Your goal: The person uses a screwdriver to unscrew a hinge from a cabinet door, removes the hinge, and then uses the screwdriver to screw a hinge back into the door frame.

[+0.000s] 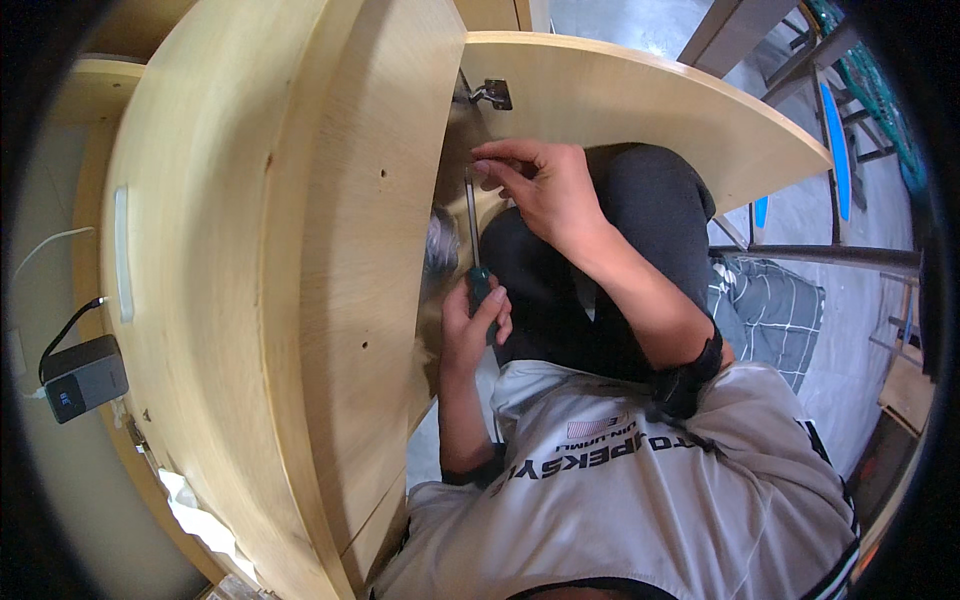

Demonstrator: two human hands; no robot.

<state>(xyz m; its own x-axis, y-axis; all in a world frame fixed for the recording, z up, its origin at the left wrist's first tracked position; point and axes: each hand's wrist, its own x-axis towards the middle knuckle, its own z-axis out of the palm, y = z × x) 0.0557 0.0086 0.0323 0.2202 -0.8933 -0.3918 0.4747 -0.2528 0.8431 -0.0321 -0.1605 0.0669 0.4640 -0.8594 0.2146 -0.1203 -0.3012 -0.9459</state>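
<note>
My left hand (472,322) is wrapped round the dark green handle of a screwdriver (473,225). Its metal shaft points away from me, with the tip close to the fingertips of my right hand (548,195). Thumb and forefinger of that right hand are brought together in a pinch; anything between them is too small to make out. Just beyond my right fingers, a metal hinge (497,95) is fixed to the inner face of an open wooden cabinet door (640,110).
Close on my left stands the cabinet's wooden side panel (370,230), with small holes. A black power bank (85,380) with cables lies farther left. My bent knees (640,190) are near the door. Metal-framed furniture (840,150) and a checked dark cloth (770,310) are at right.
</note>
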